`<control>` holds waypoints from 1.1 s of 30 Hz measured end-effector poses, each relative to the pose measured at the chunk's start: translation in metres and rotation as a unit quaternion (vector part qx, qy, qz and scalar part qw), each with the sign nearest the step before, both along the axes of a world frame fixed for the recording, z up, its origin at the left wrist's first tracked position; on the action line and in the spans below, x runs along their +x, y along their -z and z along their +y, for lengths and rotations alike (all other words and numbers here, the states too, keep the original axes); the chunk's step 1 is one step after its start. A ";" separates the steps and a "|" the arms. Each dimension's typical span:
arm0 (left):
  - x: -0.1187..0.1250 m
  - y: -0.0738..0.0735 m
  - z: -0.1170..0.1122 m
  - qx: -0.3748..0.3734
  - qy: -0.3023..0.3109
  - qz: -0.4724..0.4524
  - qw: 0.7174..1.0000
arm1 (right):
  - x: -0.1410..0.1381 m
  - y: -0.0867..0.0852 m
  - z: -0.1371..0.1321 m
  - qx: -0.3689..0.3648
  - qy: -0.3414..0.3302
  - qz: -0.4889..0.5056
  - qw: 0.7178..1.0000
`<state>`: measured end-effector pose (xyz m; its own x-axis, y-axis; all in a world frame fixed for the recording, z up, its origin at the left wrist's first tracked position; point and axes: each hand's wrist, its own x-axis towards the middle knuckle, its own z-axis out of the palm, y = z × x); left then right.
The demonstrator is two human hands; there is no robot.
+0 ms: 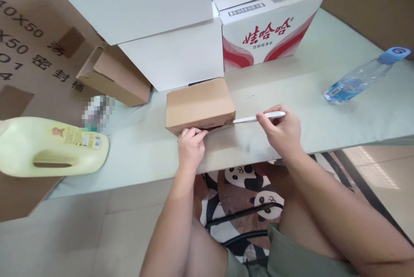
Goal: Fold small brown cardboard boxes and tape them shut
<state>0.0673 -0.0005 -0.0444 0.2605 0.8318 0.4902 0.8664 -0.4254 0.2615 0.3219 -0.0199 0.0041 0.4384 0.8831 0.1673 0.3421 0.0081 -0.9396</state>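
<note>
A small brown cardboard box [201,100] lies on the pale-covered table in front of me. My left hand [191,147] is at its near side, fingers bent and gripping the lower edge, where a dark gap shows along the side. Between the fingers of my right hand [283,132] is a slim white pen-shaped tool [247,119], pointing left. Its tip meets the box's near right corner; whether it is a blade or a pen is too small to tell.
A water bottle [359,80] leans at the right. White cartons [181,55] and a red-and-white water carton [271,35] stand behind. At the left are a pale yellow jug [77,139], another brown box [124,78] and a large printed carton [64,83]. The table's front edge runs below my hands.
</note>
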 end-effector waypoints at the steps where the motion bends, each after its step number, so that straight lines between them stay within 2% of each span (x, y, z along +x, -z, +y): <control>1: 0.000 0.000 0.000 -0.001 0.001 0.001 1.000 | 0.002 0.000 0.000 0.002 0.015 0.006 1.000; 3: 0.000 0.000 0.000 0.003 0.002 0.002 1.000 | 0.005 0.001 0.001 0.003 0.016 0.031 0.999; 10: 0.000 -0.001 0.000 -0.016 -0.015 -0.009 1.000 | 0.000 0.004 -0.002 0.027 -0.042 0.107 0.993; 19: 0.001 0.000 0.001 -0.006 -0.012 -0.011 1.000 | 0.002 0.014 -0.006 0.077 -0.083 0.146 0.983; 28: 0.001 -0.001 -0.001 -0.012 -0.008 -0.019 1.000 | -0.007 0.005 -0.006 0.019 -0.144 0.041 0.988; 33: 0.003 -0.001 -0.002 -0.014 -0.002 -0.012 1.000 | -0.009 0.001 -0.006 0.016 -0.126 -0.036 0.991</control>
<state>0.0700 -0.0022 -0.0431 0.2463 0.8463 0.4723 0.8614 -0.4145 0.2936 0.3127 -0.0257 0.0028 0.1903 0.9569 0.2195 0.3917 0.1310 -0.9107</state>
